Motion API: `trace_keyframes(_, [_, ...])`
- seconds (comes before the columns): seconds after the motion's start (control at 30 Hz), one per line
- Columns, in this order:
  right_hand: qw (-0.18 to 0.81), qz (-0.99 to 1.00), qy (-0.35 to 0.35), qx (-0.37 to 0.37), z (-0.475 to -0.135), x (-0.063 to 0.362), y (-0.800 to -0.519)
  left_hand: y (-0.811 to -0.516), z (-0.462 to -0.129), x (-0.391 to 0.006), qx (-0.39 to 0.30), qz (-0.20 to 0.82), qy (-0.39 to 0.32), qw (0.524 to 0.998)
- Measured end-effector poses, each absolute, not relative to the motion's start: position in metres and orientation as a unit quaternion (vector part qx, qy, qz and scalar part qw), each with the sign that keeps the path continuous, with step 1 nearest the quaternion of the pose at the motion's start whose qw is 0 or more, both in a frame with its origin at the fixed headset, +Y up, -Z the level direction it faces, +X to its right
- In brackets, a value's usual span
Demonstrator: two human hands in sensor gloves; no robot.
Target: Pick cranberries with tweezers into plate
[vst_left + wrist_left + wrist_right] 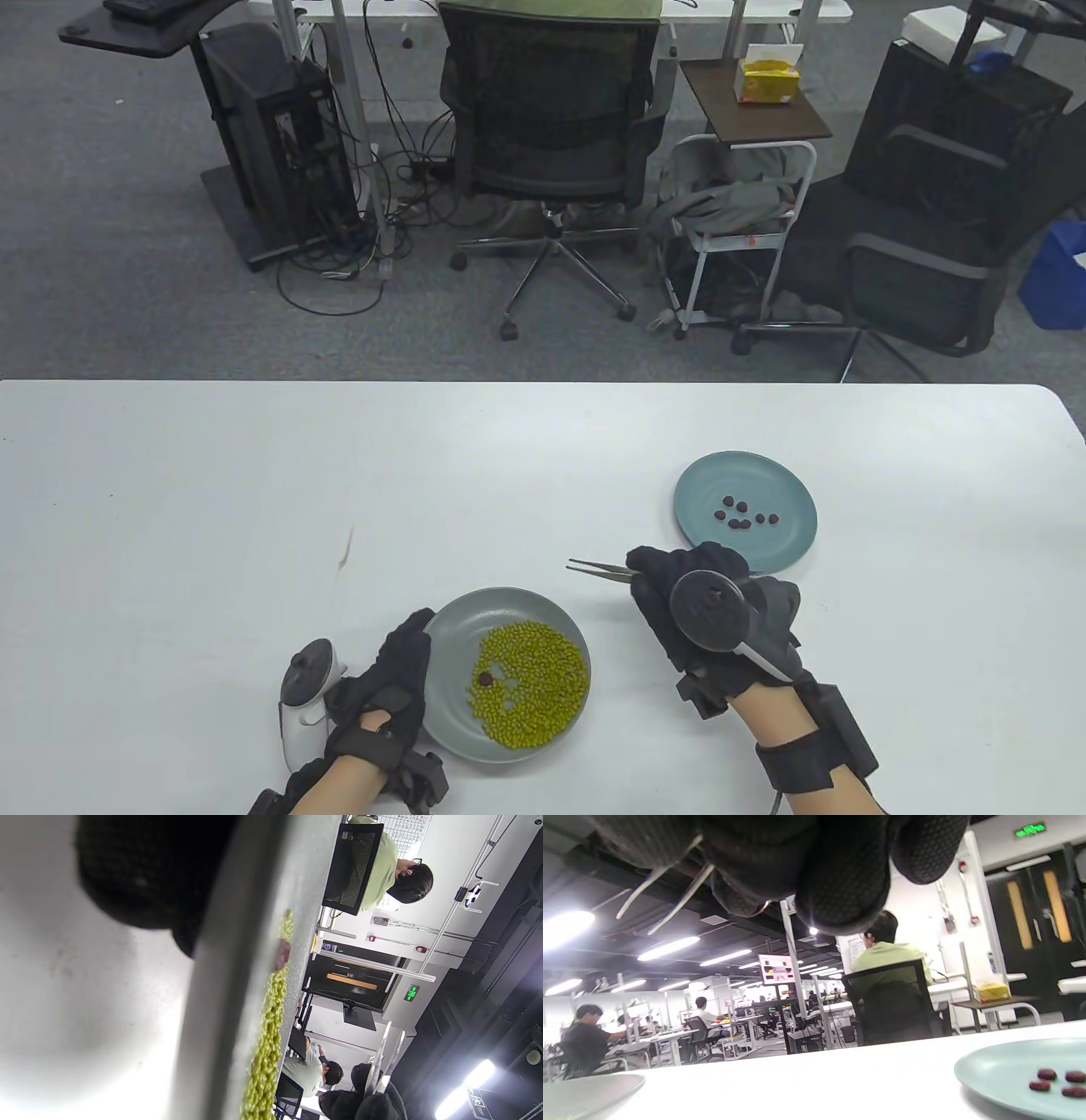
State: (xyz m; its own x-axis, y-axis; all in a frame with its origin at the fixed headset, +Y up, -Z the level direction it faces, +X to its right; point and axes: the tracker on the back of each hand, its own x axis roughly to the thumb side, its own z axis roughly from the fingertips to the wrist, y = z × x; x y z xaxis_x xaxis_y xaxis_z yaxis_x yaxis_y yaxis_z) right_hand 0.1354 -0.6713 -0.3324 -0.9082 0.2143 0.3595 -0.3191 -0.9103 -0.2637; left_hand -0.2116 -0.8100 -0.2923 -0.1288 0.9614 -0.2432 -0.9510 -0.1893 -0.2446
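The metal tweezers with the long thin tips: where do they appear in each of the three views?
Table view: the metal tweezers lie right of centre, held by the right hand, tips pointing left.
Left wrist view: lower right, two pale prongs above the dark glove.
Right wrist view: upper left, two thin prongs slanting down from the gloved fingers.
Shared landmark: the grey plate of green beans.

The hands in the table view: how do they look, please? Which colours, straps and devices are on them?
Both the left hand and the right hand wear black textured gloves with black wrist straps; the forearms are bare. The left carries a white tracker, the right a dark grey tracker with a round ring.
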Motion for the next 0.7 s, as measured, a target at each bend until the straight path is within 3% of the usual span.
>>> trace_keyframes(0.43, [-0.006, 0.934, -0.192, 0.302, -0.281, 0.062, -0.678, -0.810, -0.292, -0.209, -0.178, 0.751, -0.016, 0.636])
trace_keyframes(0.7, [-0.059, 0.923, -0.219, 0.312, -0.270, 0.043, -0.682, -0.808, -0.293, -0.208, -0.173, 0.764, -0.012, 0.621])
